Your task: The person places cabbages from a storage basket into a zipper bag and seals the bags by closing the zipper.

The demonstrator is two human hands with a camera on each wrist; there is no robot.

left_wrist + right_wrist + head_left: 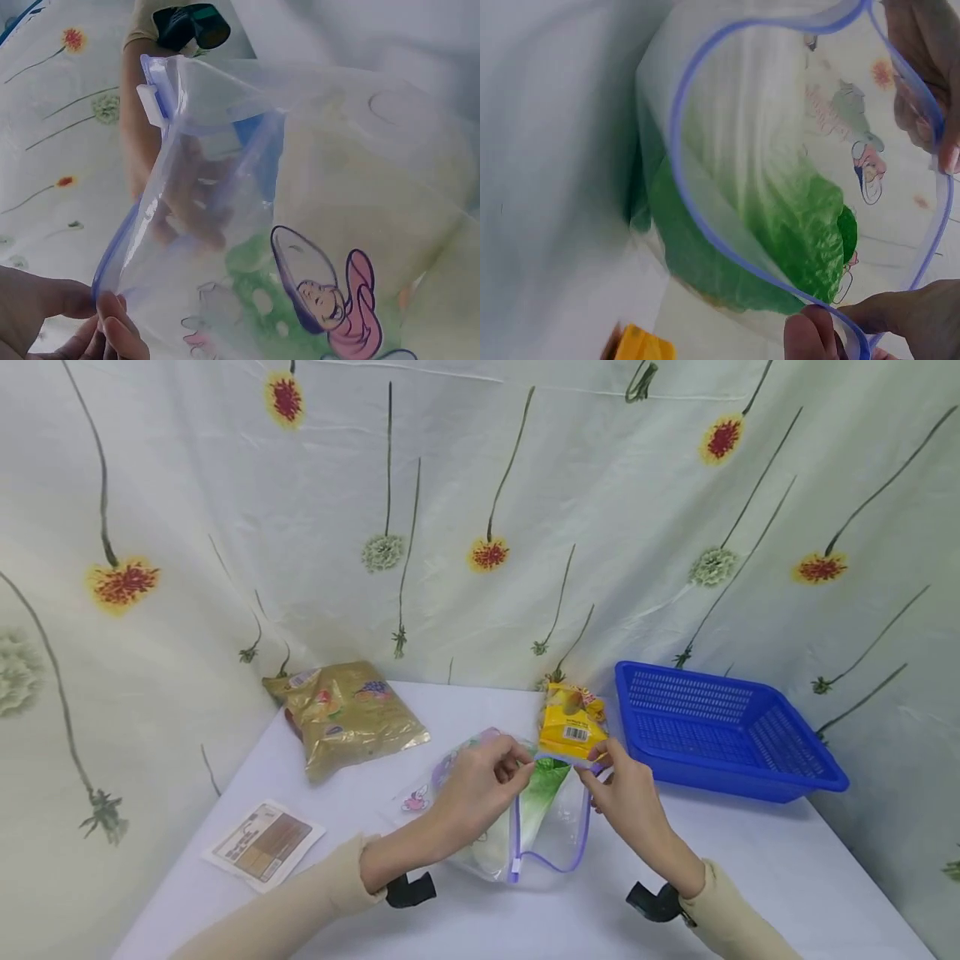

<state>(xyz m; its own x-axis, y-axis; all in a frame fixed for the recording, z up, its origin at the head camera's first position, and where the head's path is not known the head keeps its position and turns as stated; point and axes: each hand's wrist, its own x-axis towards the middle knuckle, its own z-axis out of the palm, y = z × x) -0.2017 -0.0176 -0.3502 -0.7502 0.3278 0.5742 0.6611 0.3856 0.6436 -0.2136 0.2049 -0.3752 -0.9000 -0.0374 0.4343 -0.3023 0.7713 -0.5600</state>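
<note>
Both hands are at the mouth of a clear zip bag (491,858) with a purple edge and cartoon prints. My left hand (476,793) pinches one side of the purple rim between thumb and fingers. Opposite it, my right hand (626,789) pinches the rim near a yellow packet (573,727). Spread into a wide loop, the mouth shows a leafy vegetable (780,217) inside, pale-stemmed with green leaves, like a Chinese cabbage. A white slider (152,105) sits at one end of the zip. Part of the bag is hidden behind my left hand and forearm.
A blue plastic basket (735,781) stands at the back right. At the back left lies a gold snack bag (352,714). A flat white-and-brown packet (264,843) lies at the left on the white tabletop (585,927). A flowered curtain (450,485) hangs behind.
</note>
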